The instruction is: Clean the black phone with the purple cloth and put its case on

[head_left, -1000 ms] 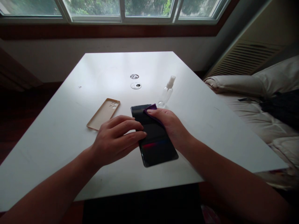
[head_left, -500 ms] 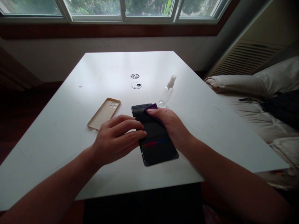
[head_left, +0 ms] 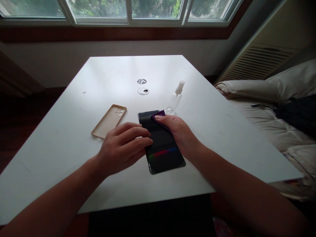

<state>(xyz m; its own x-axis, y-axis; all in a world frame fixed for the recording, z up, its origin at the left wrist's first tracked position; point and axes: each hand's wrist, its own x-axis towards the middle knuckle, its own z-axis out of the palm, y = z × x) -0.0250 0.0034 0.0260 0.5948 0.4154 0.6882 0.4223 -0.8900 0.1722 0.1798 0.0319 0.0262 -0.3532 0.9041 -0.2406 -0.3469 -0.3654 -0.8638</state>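
Note:
A dark smartphone [head_left: 160, 144] with a glossy face, crossed by a faint rainbow reflection, is held just over the front half of the white table. My left hand [head_left: 123, 144] grips its left edge, fingertips curled onto the face; the left thumb is hidden. At the upper right edge, my right hand [head_left: 181, 131] pinches a small purple cloth [head_left: 159, 114] against the phone, thumb on top and the other fingers out of sight. Left of the phone lies a tan-edged phone case [head_left: 107, 123], open side up, partly behind my left hand.
A clear spray bottle [head_left: 175, 100] with a white top stands beyond my right hand on the table [head_left: 61, 131]. Two round fittings [head_left: 143, 91] are set into the tabletop farther back. A cushioned seat [head_left: 266, 118] is at the right.
The phone's near end has shifted slightly left and the rainbow reflection on it has changed. Both hands keep nearly the same grip. The whole view has moved a little.

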